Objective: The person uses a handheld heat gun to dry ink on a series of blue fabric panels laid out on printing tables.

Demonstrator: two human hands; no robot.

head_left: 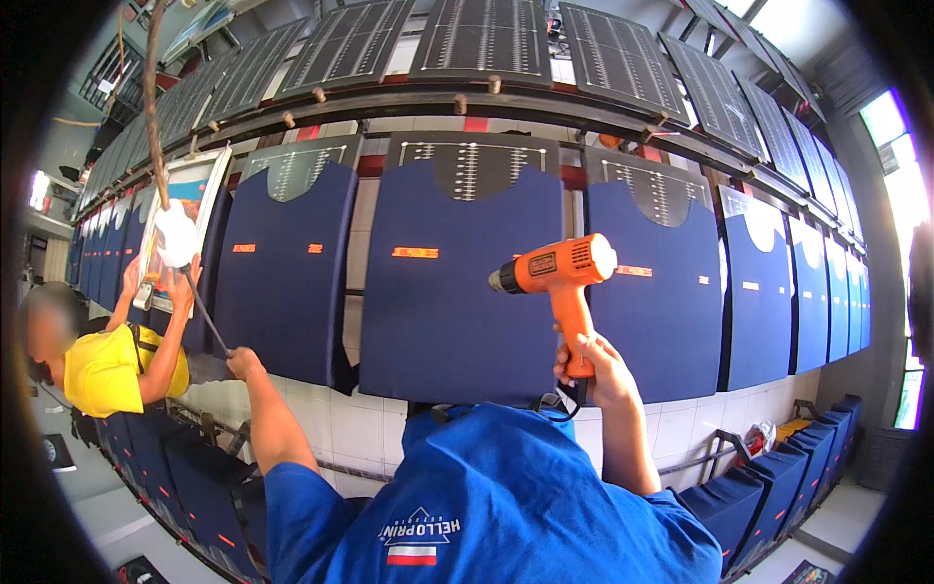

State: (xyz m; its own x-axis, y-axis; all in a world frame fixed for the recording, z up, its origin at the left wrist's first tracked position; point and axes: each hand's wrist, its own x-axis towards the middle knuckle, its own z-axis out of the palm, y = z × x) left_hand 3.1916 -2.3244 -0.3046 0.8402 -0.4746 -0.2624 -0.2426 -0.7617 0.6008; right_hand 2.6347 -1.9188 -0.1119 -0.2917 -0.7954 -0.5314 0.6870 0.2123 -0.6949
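In my right hand (596,365) is an orange heat gun (562,273), gripped by its handle with the fingers wrapped round it. Its dark nozzle points left, above the navy shirts. A black cable runs from the handle's base down behind my blue top. My left hand (243,363), stretched out to the left, is closed on a thin dark cord (206,310). That cord leads up to a white rounded bundle (177,234), from which a brown cable rises. Below the heat gun, navy shirts (457,302) with small orange prints lie stretched over dark boards.
A person in a yellow shirt (112,370) at the left has both hands at a framed printing screen (185,209). A second row of dark boards (482,44) stands beyond a metal rail (409,92). More navy-covered boards (725,501) stand behind me on both sides.
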